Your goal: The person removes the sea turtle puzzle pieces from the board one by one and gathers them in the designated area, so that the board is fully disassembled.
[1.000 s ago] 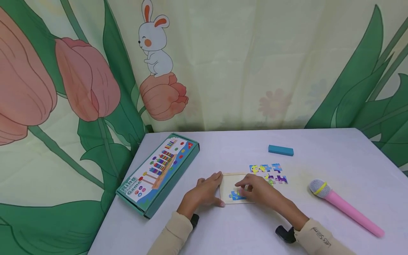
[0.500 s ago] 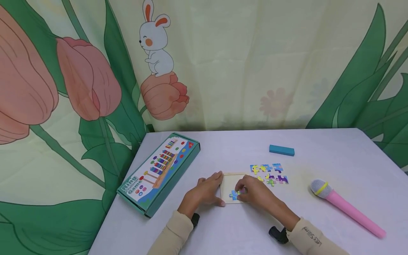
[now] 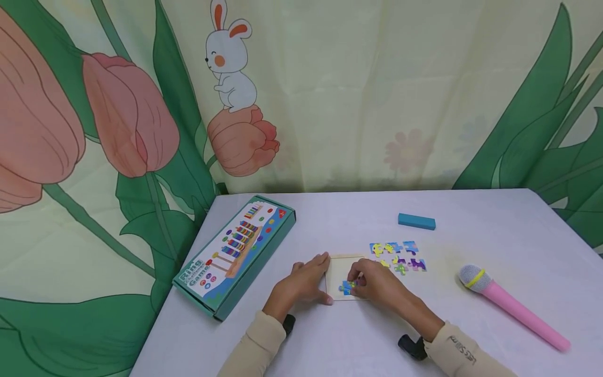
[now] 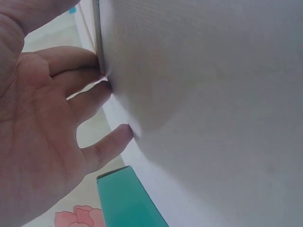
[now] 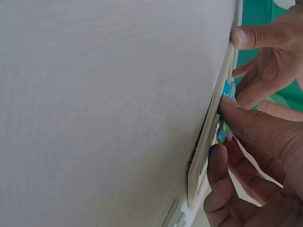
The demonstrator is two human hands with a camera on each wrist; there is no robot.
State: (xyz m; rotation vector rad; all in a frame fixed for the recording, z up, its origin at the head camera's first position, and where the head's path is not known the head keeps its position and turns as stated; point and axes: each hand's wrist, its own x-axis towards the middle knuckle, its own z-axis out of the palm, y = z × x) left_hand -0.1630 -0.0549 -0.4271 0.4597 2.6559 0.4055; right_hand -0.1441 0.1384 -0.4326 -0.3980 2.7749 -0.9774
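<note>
A shallow wooden puzzle tray (image 3: 335, 271) lies on the table, with blue puzzle pieces (image 3: 346, 287) near its front edge. My left hand (image 3: 303, 281) rests along the tray's left side, thumb at the near corner and fingertips toward the far one. Its fingers (image 4: 90, 101) are nearly straight in the left wrist view. With bent fingers, my right hand (image 3: 379, 283) pinches a colourful puzzle piece (image 5: 224, 130) low over the tray. The thumb lies on blue pieces at the tray's rim (image 5: 201, 151) in the right wrist view. The right hand hides the tray's right part.
Several loose puzzle pieces (image 3: 398, 256) lie beyond the right hand. A blue block (image 3: 416, 221) sits farther back. To the right is a pink toy microphone (image 3: 513, 309), and a green game box (image 3: 235, 256) stands left of the left hand. A printed curtain (image 3: 330, 104) hangs behind the table.
My right hand has come down to the pieces in the tray, its fingertips closing together, and its wrist has shifted left. The left hand has stayed at the tray's side.
</note>
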